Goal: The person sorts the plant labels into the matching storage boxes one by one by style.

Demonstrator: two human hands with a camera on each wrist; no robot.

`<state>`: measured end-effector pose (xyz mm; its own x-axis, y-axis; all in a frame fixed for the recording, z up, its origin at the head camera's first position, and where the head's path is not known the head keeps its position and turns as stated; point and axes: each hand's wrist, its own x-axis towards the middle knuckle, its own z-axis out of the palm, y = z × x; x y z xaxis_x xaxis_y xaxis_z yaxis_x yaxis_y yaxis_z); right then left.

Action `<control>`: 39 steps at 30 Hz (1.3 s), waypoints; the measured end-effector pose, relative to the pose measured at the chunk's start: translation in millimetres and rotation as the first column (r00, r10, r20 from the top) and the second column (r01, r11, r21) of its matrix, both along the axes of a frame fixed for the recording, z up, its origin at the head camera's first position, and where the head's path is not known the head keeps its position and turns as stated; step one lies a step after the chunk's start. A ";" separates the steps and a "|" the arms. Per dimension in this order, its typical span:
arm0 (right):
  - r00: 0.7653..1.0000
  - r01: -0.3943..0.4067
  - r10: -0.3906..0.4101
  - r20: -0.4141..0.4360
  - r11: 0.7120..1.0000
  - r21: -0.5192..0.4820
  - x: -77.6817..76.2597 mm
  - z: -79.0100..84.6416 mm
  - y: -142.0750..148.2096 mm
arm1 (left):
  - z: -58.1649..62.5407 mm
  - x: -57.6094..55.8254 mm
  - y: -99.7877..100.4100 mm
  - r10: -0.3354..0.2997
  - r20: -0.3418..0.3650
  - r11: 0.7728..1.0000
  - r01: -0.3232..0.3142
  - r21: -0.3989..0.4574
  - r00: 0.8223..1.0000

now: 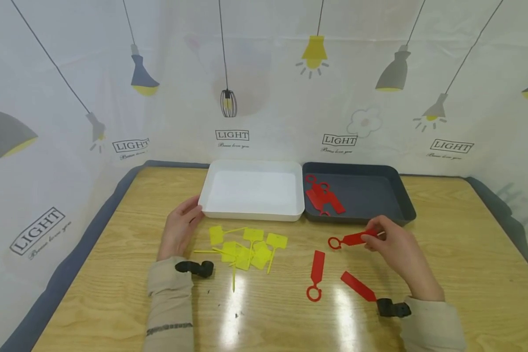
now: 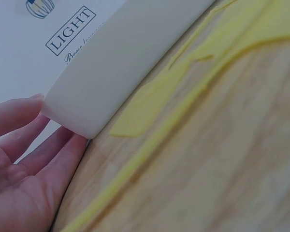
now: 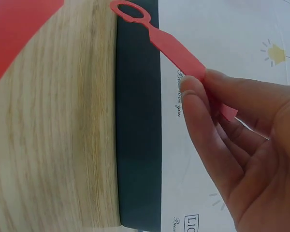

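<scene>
My left hand (image 1: pixel 179 228) holds the near left corner of a white tray (image 1: pixel 253 215), its thumb and fingertips at the corner in the left wrist view. In my right hand (image 1: pixel 393 248), a red plant tag with a ring end (image 1: pixel 354 238) is pinched by the flat end between thumb and fingers. The ring (image 3: pixel 146 19) points away from the hand, in front of the dark grey tray (image 1: pixel 361 215). Several red tags (image 1: pixel 323 198) lie inside that tray at its left. Two more red tags, one upright in view (image 1: pixel 318 266) and one slanted (image 1: pixel 358 285), lie on the table.
A loose pile of several yellow T-shaped plant labels (image 1: pixel 242 254) lies before the white tray, close to my left hand. Both trays stand side by side at the back of the wooden table (image 1: pixel 281 322). Behind them hangs a lamp-print cloth (image 1: pixel 273 112).
</scene>
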<state>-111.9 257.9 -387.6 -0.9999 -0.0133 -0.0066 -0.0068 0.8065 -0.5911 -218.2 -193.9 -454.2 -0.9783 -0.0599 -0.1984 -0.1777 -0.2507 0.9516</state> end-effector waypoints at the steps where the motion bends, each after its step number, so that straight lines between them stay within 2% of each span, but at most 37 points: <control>1: 1.000 -0.001 0.001 0.002 1.000 -0.001 -0.1 0.0 -0.2 | 0.1 -0.2 -0.2 0.000 0.001 1.000 0.000 -0.007 1.000; 8: 1.000 0.009 -0.009 0.028 1.000 0.014 -0.6 0.7 0.1 | -0.1 -1.6 -0.3 0.007 0.009 1.000 -0.007 -0.010 1.000; 14: 1.000 0.002 -0.002 0.002 0.999 0.040 0.1 1.6 0.5 | 0.1 -0.7 -0.2 0.009 0.016 1.000 -0.009 -0.026 1.000; 23: 0.992 -0.015 0.018 -0.121 0.999 0.029 1.8 0.4 -0.7 | -1.3 -1.8 -0.4 0.016 0.024 1.000 -0.015 -0.023 1.000; 28: 0.990 -0.023 0.022 -0.136 1.000 -0.002 2.9 1.5 -2.6 | -0.8 -1.5 -1.3 -0.002 0.021 1.000 0.002 -0.025 1.000; 34: 0.975 -0.039 0.040 -0.218 0.999 0.008 2.8 -1.1 -6.5 | -1.0 -2.6 -1.8 0.010 0.035 1.000 -0.009 -0.021 0.999; 39: 0.966 -0.032 0.037 -0.257 0.999 0.023 -0.1 -2.4 -11.0 | -1.2 -1.8 -2.2 0.010 0.012 1.000 -0.009 -0.018 1.000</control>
<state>-112.0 246.9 -390.0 -0.9668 -0.0504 0.2504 -0.1851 0.8138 -0.5508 -220.0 -196.1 -455.4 -0.9751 -0.0729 -0.2092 -0.1870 -0.2354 0.9537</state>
